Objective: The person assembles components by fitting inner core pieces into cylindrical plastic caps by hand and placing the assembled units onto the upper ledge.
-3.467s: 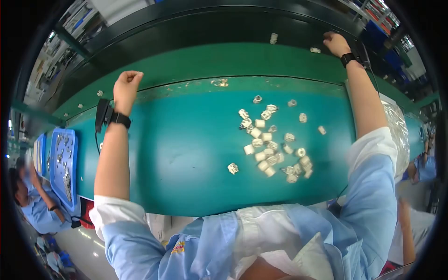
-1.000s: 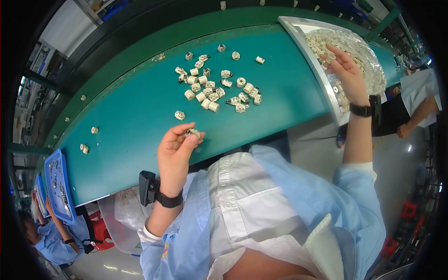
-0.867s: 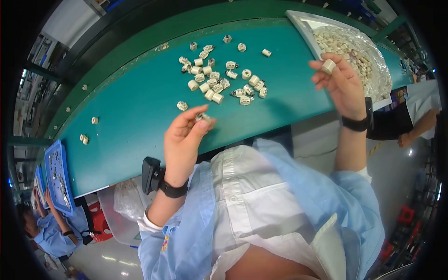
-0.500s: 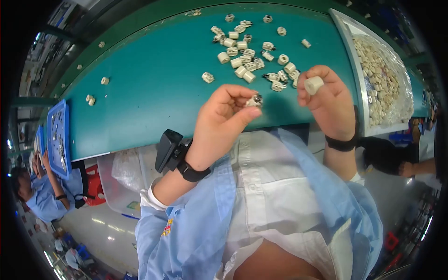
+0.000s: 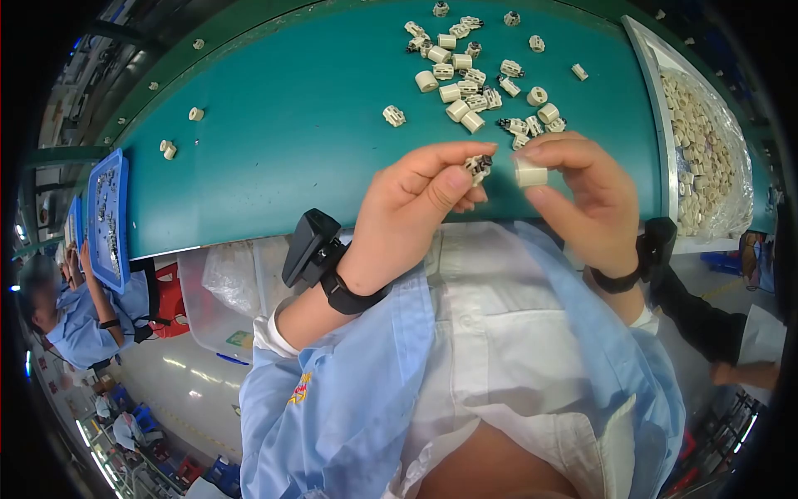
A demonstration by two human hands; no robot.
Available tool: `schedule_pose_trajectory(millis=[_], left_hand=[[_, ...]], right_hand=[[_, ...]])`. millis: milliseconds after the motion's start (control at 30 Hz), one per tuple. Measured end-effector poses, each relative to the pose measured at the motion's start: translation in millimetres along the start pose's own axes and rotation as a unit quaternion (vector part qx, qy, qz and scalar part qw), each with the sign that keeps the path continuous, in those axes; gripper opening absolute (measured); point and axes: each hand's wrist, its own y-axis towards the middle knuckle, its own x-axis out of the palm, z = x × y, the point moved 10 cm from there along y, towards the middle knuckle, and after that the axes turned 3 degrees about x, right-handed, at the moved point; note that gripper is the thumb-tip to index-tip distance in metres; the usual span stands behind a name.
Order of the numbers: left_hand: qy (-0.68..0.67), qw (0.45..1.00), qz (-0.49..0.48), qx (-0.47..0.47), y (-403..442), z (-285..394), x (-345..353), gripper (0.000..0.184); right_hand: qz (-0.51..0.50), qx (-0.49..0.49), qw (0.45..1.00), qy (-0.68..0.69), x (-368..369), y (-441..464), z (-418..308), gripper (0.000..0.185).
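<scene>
- Head view: my left grip (image 5: 420, 190) pinches a cream-and-dark part (image 5: 478, 170), tilted, its long axis hard to tell.
- My right grip (image 5: 592, 193) pinches a smooth white cylinder (image 5: 532, 173), directly right of that part, just beside it, not touching.
- The cylinder's axis looks roughly crosswise, pointing toward the part.
- I hold both above the tabletop (image 5: 291, 158), close to its near edge.

Small part (image 5: 479, 171) and cap (image 5: 532, 173), held just apart.
Part: cream, black bits, in left hand (image 5: 413, 198); cap: plain cream cylinder, sideways, in right hand (image 5: 600, 195).
</scene>
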Motion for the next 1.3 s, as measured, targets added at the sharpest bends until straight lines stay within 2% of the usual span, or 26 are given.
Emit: schedule_pose_trajectory(millis=[33,133,233,300,400,800,1000,1100,1200,1300], left_hand=[[0.002,1.000,-0.011,-0.023,-0.8,-3.4,1.1,0.028],[0.066,0.998,-0.004,-0.007,-0.1,0.8,2.9,0.026],[-0.002,0.999,-0.001,0.041,-1.1,2.2,2.5,0.022],[-0.003,0.999,-0.004,0.033,-1.9,0.9,2.3,0.018],[-0.001,1.000,-0.001,0.027,-2.4,-0.4,-0.1,0.015],[0.018,1.000,-0.010,0.007,-6.8,0.8,-3.8,0.012],[0.055,0.998,-0.021,0.019,-8.9,4.2,-3.8,0.010],[0.072,0.997,-0.025,0.022,-8.6,3.3,-5.0,0.010],[0.115,0.993,-0.029,0.023,-9.2,2.7,-6.6,0.010],[0.151,0.988,-0.030,0.016,-9.5,2.8,-7.0,0.010]], right_hand=[[0.003,-0.005,1.000,-0.011,-0.7,0.8,0.1,0.024],[0.011,-0.016,0.999,-0.040,-1.7,3.2,0.1,0.025],[-0.007,-0.025,0.996,-0.082,2.3,6.9,-4.3,0.026],[-0.053,-0.042,0.988,-0.139,8.2,11.1,-12.4,0.026],[-0.060,-0.053,0.982,-0.172,12.2,12.8,-15.7,0.027],[-0.079,-0.083,0.972,-0.204,21.8,9.4,-18.4,0.028],[-0.081,-0.049,0.981,-0.171,23.0,8.0,-10.9,0.028],[-0.096,-0.125,0.969,-0.192,28.3,7.3,-22.0,0.029],[-0.108,-0.116,0.969,-0.189,30.2,8.4,-18.6,0.028],[-0.107,-0.034,0.983,-0.145,26.7,9.4,-2.1,0.028]])
